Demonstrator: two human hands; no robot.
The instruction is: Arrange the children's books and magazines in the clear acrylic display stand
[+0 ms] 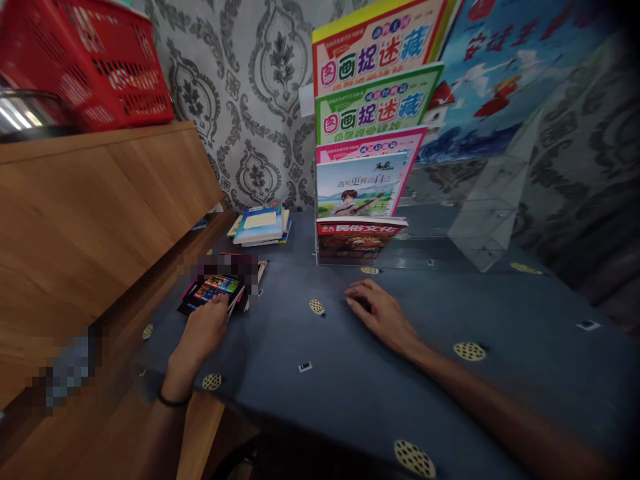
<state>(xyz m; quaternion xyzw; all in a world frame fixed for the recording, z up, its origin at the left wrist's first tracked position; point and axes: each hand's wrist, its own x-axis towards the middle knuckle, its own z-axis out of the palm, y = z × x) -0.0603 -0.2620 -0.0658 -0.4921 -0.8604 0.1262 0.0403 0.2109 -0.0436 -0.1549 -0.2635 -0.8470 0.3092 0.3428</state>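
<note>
At the left of the table my left hand (pixel 204 328) is closed on the near edge of a dark book (pixel 218 287) with colourful pictures on its cover. That book lies on top of a small pile, part of it blurred out by blocks, and my fingertips are partly hidden against it. My right hand (pixel 377 312) holds nothing. It rests low over the dark blue tablecloth (pixel 280 393), fingers loosely bent and apart, in front of a clear stand (pixel 483 217). A red-covered magazine (pixel 357 240) fills the stand's lowest tier, with a guitar-player book (pixel 353 190) just above it.
Upper tiers carry a green-titled book (pixel 375 110), an orange-titled book (pixel 370 63) and a large blue picture book (pixel 495 80). Another book pile (pixel 260 225) sits by the wall. A wooden cabinet (pixel 100 220) borders the left side, with a red basket (pixel 95 67) on top.
</note>
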